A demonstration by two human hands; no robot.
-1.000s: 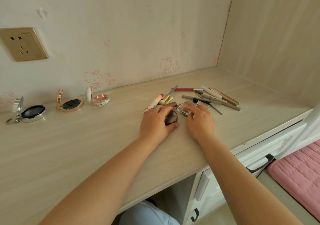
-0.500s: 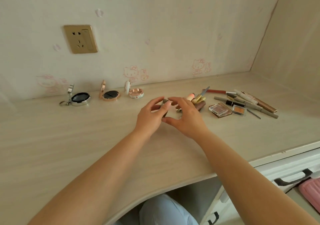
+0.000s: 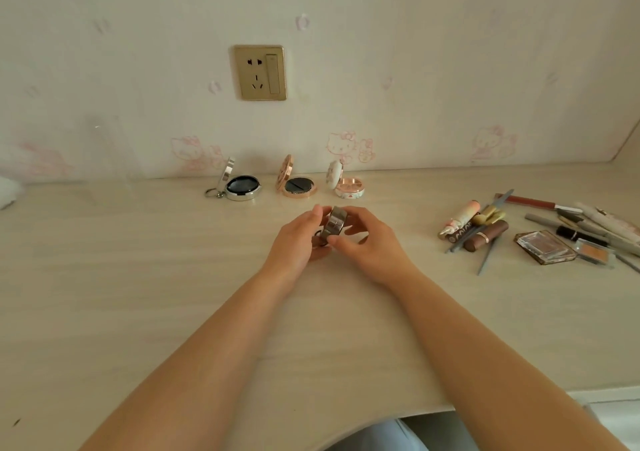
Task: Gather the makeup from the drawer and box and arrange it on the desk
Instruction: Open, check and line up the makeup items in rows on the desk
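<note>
above desk (image 3: 138,294) centre | dark compact (image 3: 335,224) pinched between left hand (image 3: 297,242) and right hand (image 3: 370,244)

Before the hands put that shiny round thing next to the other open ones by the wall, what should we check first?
1. Both hands hold it: ok. The left hand and right hand grip the dark round compact.
2. Compact opened like the rest: cannot tell; fingers hide it.
3. Row to join: ok. The silver compact, rose-gold compact and white compact stand open by the wall.
4. Free spot right of the white compact: ok, bare desk there.
5. Loose makeup pile out of the way: ok, far right.
</note>
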